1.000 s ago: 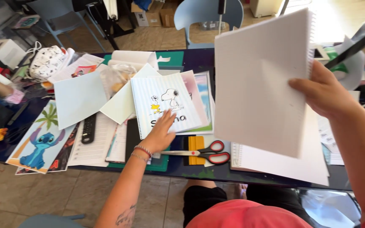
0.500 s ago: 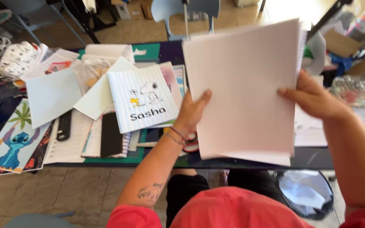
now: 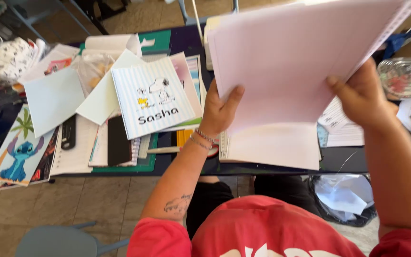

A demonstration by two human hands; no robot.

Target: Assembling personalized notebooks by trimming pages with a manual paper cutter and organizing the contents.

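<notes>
I hold a large white spiral-bound pad (image 3: 291, 62) up over the dark table (image 3: 262, 166). My left hand (image 3: 220, 112) grips its lower left edge, thumb on the front sheet. My right hand (image 3: 360, 97) grips its right side. The top sheets are lifted and the lower pages (image 3: 272, 145) hang down onto the table. Left of my left hand lies a pale striped notebook (image 3: 151, 97) with a cartoon dog on its cover.
Loose sheets, cards and a black strip (image 3: 118, 141) cover the table's left half over a green cutting mat (image 3: 141, 166). A cartoon print (image 3: 17, 152) overhangs the left front edge. A clear plastic dish (image 3: 405, 76) sits right. A bin bag (image 3: 346, 197) is below.
My left hand left the table near the scissors and took the pad's left edge. The pad has swung from upright to tilted across the view, held by both hands.
</notes>
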